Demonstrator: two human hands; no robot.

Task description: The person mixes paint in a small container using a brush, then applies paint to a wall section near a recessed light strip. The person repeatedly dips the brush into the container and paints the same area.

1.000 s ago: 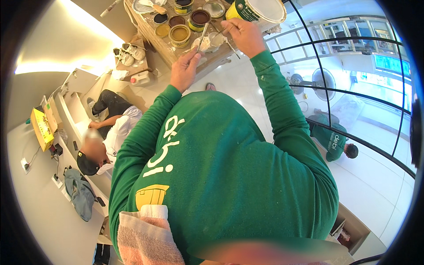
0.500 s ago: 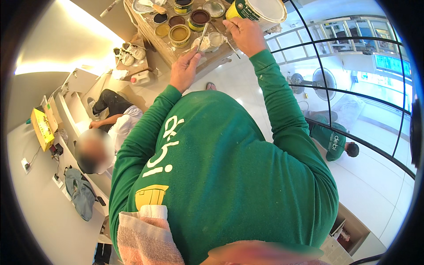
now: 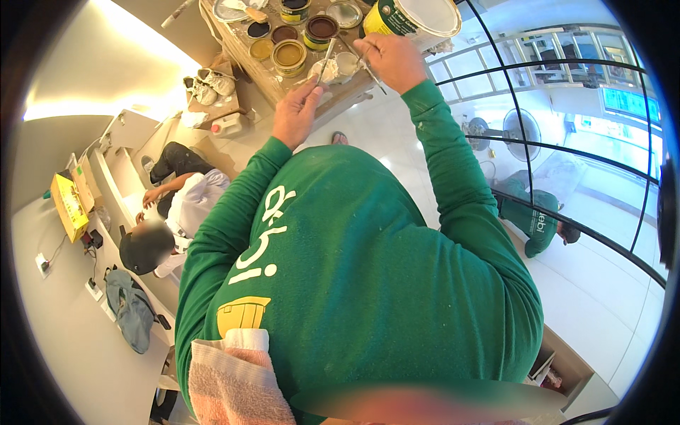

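My left hand point(image 3: 296, 117) is closed in a pinch around a slim paintbrush point(image 3: 326, 59), which points up toward the open cans. My right hand point(image 3: 395, 62) has its fingers pressed together above a clear cup point(image 3: 347, 64). A thin dark stick point(image 3: 374, 76) slants past its fingertips; whether they grip it is hidden. Just beyond the cup are an open can of ochre paint point(image 3: 289, 57) and a can of dark brown paint point(image 3: 321, 30). The large yellow-and-green bucket point(image 3: 386, 20) stands behind my right hand. All rest on a stained wooden tabletop point(image 3: 248, 60).
Shoes point(image 3: 212, 85) sit on a board left of the table, near a white jug point(image 3: 227, 126). A person point(image 3: 202, 198) sits at my left. Black-framed glass point(image 3: 510, 92) stands at my right, with another person in green point(image 3: 538, 219) low beyond it.
My right hand has shifted slightly left and down over the cup. My left hand stays nearly in place. The person at my left has turned their head and moved their arms.
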